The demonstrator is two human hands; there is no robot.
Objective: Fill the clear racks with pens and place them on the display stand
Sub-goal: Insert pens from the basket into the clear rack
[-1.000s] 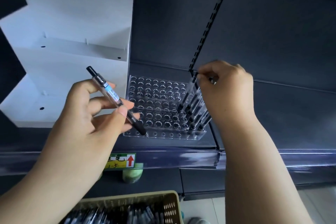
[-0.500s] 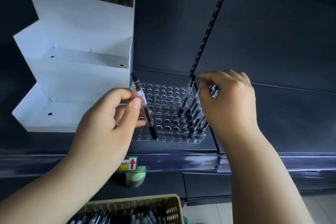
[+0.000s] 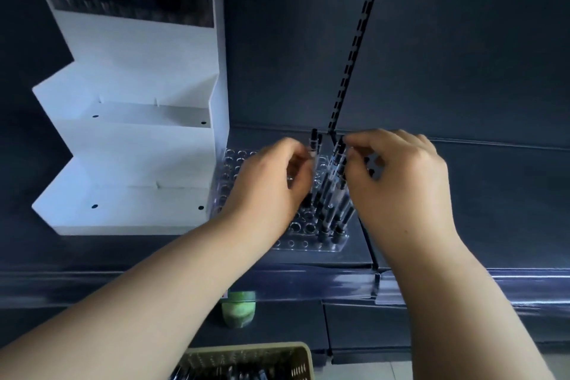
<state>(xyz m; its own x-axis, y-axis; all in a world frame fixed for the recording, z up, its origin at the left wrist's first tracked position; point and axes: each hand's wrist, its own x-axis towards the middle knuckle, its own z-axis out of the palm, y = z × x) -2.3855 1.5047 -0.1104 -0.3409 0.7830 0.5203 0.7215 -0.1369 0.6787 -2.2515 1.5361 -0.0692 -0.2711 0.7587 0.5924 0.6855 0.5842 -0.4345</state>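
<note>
A clear rack (image 3: 308,244) with rows of round holes lies on the dark shelf. Several black-tipped pens (image 3: 331,210) stand in its right columns. My left hand (image 3: 268,188) pinches one pen (image 3: 314,145) upright over the rack, its lower end hidden behind my fingers. My right hand (image 3: 398,182) pinches the top of another pen (image 3: 339,160) among the standing ones. The white stepped display stand (image 3: 138,145) sits just left of the rack; its lower steps are bare and dark pens fill its top tier.
A tan basket (image 3: 296,358) holding several pens sits at the bottom centre. A green lump (image 3: 239,308) lies on the lower shelf under the shelf's front edge (image 3: 339,281). A slotted upright strip (image 3: 351,62) runs up the dark back wall.
My left hand has carried its pen rightward from in front of the stand to over the rack and turned it upright. My right hand stays at the standing pens.
</note>
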